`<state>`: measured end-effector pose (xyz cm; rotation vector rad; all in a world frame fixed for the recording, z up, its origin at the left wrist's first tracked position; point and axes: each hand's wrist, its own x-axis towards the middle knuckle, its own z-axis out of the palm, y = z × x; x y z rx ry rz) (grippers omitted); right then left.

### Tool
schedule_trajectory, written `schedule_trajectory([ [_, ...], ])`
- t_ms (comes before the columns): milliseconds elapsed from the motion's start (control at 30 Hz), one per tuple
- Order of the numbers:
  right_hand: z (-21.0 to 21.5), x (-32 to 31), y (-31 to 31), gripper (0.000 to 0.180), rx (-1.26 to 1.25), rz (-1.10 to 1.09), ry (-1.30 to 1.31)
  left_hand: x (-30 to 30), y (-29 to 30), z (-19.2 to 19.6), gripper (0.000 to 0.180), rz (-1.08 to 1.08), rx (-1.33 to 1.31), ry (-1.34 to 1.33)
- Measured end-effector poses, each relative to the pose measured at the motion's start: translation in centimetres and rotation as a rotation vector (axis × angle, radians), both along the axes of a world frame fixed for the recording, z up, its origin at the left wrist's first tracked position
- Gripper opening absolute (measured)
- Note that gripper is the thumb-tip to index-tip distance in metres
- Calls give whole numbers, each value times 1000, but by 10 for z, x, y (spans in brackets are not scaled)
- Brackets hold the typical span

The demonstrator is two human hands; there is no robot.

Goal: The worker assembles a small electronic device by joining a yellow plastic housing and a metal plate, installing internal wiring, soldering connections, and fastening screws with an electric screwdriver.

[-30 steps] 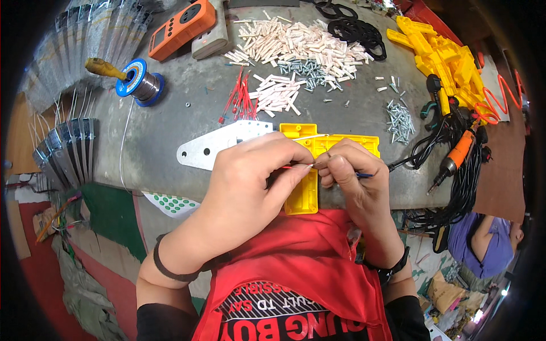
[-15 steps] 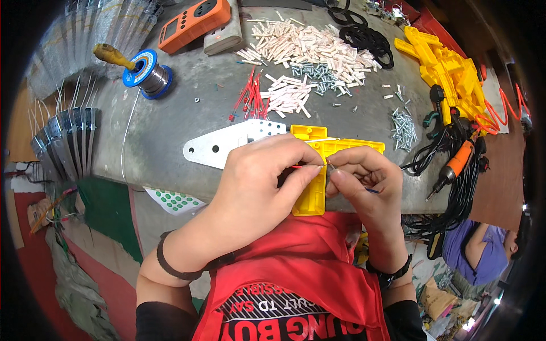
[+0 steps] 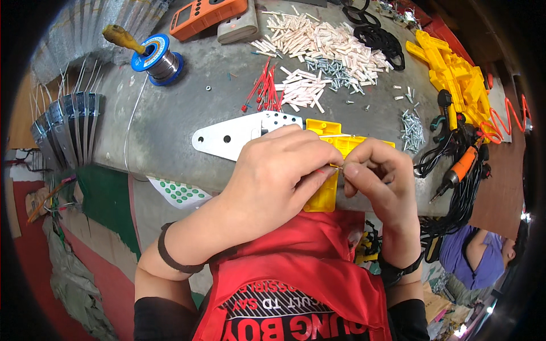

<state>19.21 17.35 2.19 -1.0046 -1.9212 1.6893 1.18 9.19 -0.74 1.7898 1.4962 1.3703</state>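
My left hand [image 3: 278,170] pinches a thin red wire [image 3: 320,171] between thumb and forefinger. My right hand [image 3: 382,173] is closed in a pinch right beside it, on the bare end of a thin wire [image 3: 340,168]; a bit of blue shows at its palm. The fingertips of both hands nearly meet. Beneath them lies a yellow plastic housing [image 3: 321,200], partly hidden by my hands, with a white lead [image 3: 336,136] across it. A tapered white metal plate [image 3: 219,138] with holes extends left from the housing.
Beyond my hands lie red-wired parts [image 3: 265,88], white sleeves [image 3: 330,48] and screws [image 3: 410,132]. A solder spool [image 3: 165,65] and an orange meter [image 3: 207,18] are at the far left. To the right are yellow housings [image 3: 455,74], an orange screwdriver-like tool [image 3: 458,170] and black cables [image 3: 452,207].
The bench and its contents have shifted rightward in view. Both hands stay pinched together, and the right fingers have curled closer round the wire end, covering more of it.
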Motion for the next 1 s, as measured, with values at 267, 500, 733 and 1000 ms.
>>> schedule_trajectory([
  [267,-2,2,4,10,-372,141,-32,-2,-6,3,20,-24,131,257],
  [500,-5,-1,-14,6,486,80,-102,-5,0,5,18,-87,19,154],
  [733,-8,8,0,9,-481,195,11,-2,-2,-2,20,-64,193,292],
  [1000,-12,3,-7,8,-35,138,14,-8,2,0,18,-117,74,184],
])
